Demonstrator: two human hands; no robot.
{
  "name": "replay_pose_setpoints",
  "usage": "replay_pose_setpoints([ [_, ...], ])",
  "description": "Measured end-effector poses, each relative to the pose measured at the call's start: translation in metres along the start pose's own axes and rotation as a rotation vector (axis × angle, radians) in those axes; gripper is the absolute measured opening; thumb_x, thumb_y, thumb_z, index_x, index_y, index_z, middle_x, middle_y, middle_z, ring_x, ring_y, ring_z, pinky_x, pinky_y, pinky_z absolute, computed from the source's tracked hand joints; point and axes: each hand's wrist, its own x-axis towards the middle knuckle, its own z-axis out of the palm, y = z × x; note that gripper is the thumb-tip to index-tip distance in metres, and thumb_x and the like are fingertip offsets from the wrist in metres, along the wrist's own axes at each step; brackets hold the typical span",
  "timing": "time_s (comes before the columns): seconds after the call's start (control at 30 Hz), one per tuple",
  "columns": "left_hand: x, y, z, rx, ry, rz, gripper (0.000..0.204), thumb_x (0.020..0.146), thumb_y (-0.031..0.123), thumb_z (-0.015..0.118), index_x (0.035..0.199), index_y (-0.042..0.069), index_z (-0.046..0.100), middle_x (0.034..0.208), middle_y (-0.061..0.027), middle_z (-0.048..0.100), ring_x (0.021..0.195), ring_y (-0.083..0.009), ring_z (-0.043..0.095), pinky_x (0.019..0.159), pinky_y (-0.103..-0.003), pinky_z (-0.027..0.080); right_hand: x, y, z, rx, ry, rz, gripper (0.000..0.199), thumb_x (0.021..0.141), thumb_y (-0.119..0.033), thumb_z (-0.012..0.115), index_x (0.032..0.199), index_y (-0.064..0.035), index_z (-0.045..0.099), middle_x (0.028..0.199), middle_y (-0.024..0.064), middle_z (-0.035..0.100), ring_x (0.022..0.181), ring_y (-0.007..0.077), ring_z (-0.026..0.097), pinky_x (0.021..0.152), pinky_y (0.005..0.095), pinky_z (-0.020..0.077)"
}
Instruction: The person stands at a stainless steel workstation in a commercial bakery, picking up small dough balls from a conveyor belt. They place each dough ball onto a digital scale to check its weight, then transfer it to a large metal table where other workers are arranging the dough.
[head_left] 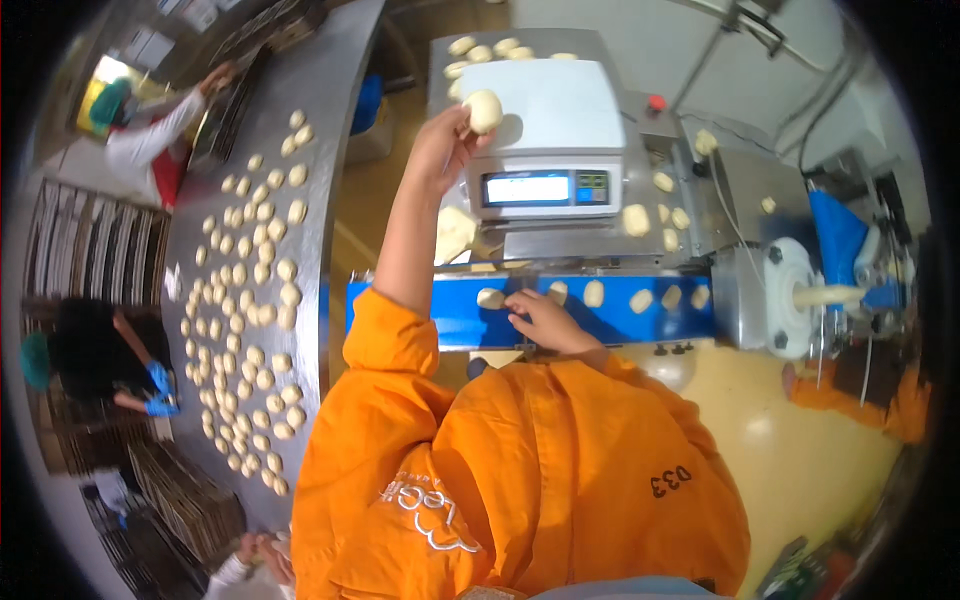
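Note:
My left hand (440, 148) is closed around a pale dough ball (484, 111), holding it up over the white top of a digital scale (555, 90). Below the scale runs a blue conveyor belt (450, 322). My right hand (550, 322) reaches over that belt with its fingers apart. Its fingertips are at the right edge of a dough piece (490, 298); whether they touch it I cannot tell. Several more dough pieces (642, 300) lie in a row along the belt to the right of this hand.
Left of me, a long steel table (335, 120) bears many dough balls. Co-workers (155, 140) stand beyond it. More dough pieces (480, 53) sit behind the scale. At the belt's right end stands a machine with a white round part (788, 335). Stacked trays (190, 490) are at lower left.

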Motion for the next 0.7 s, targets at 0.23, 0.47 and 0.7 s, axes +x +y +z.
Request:
replay_pose_setpoints([
  [0.23,-0.249,-0.026,-0.178,-0.307,0.412,0.051,0.045,0.098,0.038,0.05,0.125,0.002,0.056,0.101,-0.0099,0.065,0.089,-0.0201,0.063,0.072,-0.034,0.052,0.08,0.022,0.113,-0.734,0.028,-0.204,0.048,0.08,-0.022,0.07,0.126,-0.0123,0.056,0.122,0.0171,0.055,0.113,0.0376,0.055,0.091,0.0465,0.0497],
  [0.47,-0.536,-0.076,-0.347,1.128,1.652,-0.154,0.05,0.086,0.04,0.071,0.112,-0.001,0.06,0.096,-0.021,0.068,0.09,-0.0373,0.065,0.079,-0.045,0.051,0.104,0.024,0.103,-0.301,-0.016,-0.063,0.04,0.079,-0.005,0.067,0.119,-0.0051,0.061,0.114,0.0195,0.062,0.106,0.0358,0.06,0.091,0.0418,0.0495],
  [0.7,-0.586,-0.068,-0.323,1.487,2.037,-0.988,0.071,0.088,0.046,0.063,0.145,0.009,0.043,0.146,-0.0188,0.043,0.138,-0.0406,0.032,0.109,-0.054,0.032,0.104,-0.16,-0.005,-0.363,0.343,-0.44,0.027,0.081,-0.004,0.068,0.108,-0.0042,0.066,0.107,0.0127,0.067,0.101,0.0252,0.064,0.088,0.0342,0.0507],
])
